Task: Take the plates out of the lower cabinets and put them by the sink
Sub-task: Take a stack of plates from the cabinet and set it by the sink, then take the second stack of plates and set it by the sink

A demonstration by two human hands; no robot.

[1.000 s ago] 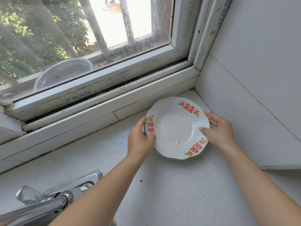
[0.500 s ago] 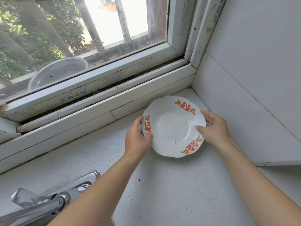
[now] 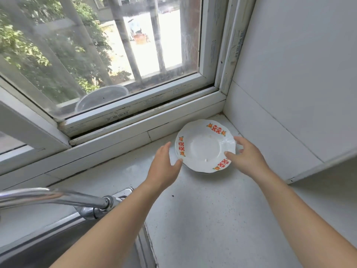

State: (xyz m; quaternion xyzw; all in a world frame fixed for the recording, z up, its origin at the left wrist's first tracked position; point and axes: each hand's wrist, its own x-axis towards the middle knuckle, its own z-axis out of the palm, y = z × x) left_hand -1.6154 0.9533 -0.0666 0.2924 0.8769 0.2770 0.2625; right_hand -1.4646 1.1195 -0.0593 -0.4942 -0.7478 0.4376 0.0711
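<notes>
I see a white speckled stone countertop [image 3: 202,219] running into a corner between a white-framed window [image 3: 135,120] and a white tiled wall [image 3: 289,93]. A chrome tap [image 3: 58,196] and the steel sink edge [image 3: 48,244] are lower left. A clear plastic tub [image 3: 100,97] sits outside the glass.

The white scalloped plate with red-orange motifs [image 3: 202,146] lies flat on the countertop in that corner. My left hand [image 3: 164,165] is spread loose beside its left rim, thumb tip at the edge; can't tell if it touches. My right hand [image 3: 245,157] is spread too, thumb on the near-right rim, fingers apart, gripping nothing.
</notes>
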